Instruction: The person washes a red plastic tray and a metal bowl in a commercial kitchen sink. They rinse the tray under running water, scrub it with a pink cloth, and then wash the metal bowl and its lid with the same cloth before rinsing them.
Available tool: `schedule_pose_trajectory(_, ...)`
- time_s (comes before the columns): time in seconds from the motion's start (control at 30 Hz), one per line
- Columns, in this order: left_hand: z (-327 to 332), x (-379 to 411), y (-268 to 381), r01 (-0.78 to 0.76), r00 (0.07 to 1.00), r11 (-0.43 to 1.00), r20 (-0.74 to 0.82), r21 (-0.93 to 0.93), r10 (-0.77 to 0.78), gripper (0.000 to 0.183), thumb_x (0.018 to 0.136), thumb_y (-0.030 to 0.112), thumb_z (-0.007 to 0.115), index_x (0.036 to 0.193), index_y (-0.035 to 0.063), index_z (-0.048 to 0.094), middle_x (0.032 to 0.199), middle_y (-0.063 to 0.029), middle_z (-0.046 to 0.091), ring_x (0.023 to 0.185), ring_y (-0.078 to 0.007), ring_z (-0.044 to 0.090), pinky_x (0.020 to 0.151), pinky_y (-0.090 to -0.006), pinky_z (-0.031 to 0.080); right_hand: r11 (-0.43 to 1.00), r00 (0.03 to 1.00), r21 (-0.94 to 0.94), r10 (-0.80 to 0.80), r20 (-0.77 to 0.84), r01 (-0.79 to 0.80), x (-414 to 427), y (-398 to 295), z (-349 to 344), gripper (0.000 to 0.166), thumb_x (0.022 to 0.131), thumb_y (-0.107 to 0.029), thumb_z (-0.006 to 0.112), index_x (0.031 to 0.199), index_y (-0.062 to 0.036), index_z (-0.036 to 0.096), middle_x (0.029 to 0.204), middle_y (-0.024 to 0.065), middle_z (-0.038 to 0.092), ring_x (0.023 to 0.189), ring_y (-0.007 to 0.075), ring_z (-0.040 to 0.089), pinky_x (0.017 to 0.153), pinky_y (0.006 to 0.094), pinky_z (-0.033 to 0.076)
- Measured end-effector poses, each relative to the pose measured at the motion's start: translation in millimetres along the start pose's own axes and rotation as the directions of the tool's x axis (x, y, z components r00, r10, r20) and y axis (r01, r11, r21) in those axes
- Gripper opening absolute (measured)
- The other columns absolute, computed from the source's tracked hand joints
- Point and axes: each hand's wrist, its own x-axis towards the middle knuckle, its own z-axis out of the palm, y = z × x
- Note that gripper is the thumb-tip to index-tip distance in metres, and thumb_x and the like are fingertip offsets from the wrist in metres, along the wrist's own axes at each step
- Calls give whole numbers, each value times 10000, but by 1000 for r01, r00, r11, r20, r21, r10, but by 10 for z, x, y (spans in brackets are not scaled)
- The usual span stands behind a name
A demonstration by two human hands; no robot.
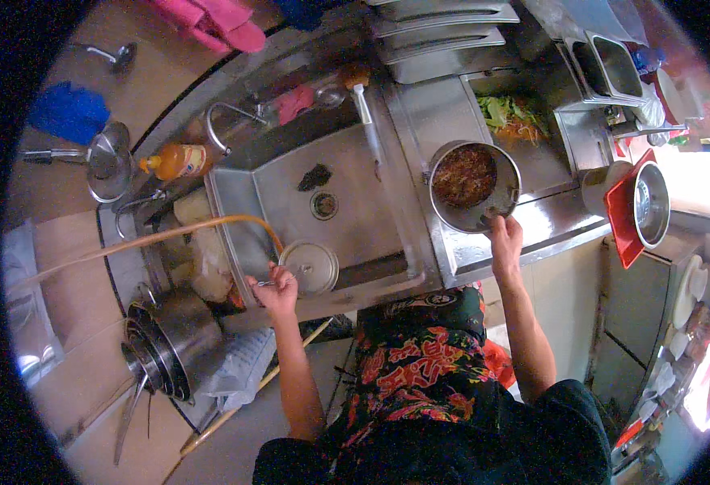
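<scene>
My right hand [504, 242] grips the near rim of a round metal pot [506, 200], which is tilted and holds reddish-brown food remains. The pot is over the steel counter, right of the sink. My left hand [276, 288] is at the sink's near left corner, its fingers closed around something thin and shiny that I cannot make out, beside a round metal lid or pan [311, 268]. An orange hose [234, 219] arches down into the stainless-steel sink [355, 170] next to that hand. Dark scraps [315, 176] lie near the drain [324, 205].
A brush [364, 112] rests on the sink's far right edge. Green leaves and shreds [506, 115] lie in a basin beyond the pot. An orange soap bottle [179, 161] stands left. Stacked pots [191, 339] are lower left; a metal bowl [651, 204] and red tray [622, 212] are right.
</scene>
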Motion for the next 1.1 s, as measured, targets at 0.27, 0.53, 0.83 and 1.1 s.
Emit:
schedule_pose_trajectory(0.27, -643, 1264, 328, 134, 959, 971, -274, 200, -76, 124, 939, 176, 504, 857, 83, 499, 707, -26, 476, 482, -120, 348, 393, -238, 297, 982, 984, 60, 180, -3, -179, -1033, -262, 1090, 342, 879, -247, 481, 1000, 45, 612, 887, 86, 635, 775, 152, 576, 736, 287, 485)
schedule_pose_trajectory(0.53, -1771, 2336, 690, 335, 861, 847, -500, 413, -97, 121, 927, 96, 402, 897, 53, 511, 650, -32, 385, 516, -132, 319, 429, -268, 304, 933, 949, -200, 312, 36, -299, -1010, 784, 2416, 247, 870, -206, 504, 840, 28, 573, 736, 37, 557, 637, 126, 520, 592, 291, 468)
schedule_pose_trajectory(0.83, -1877, 2187, 1067, 302, 922, 382, -370, 873, 115, 186, 898, 170, 494, 990, 37, 585, 672, -28, 397, 506, -166, 376, 465, -313, 375, 742, 963, -661, 245, 111, -113, -159, 2105, 3414, 367, 857, -230, 570, 1041, 88, 571, 839, 151, 636, 715, 221, 647, 571, 363, 540)
schedule_pose_trajectory(1.1, -1545, 2063, 1282, 37, 978, -475, 67, 879, 199, 138, 866, 130, 555, 794, 16, 530, 725, -74, 506, 664, -198, 451, 630, -303, 399, 647, 929, -758, 230, 289, 76, 377, 2264, 4218, 366, 845, -119, 568, 1155, 65, 505, 994, 208, 615, 840, 338, 632, 722, 412, 529)
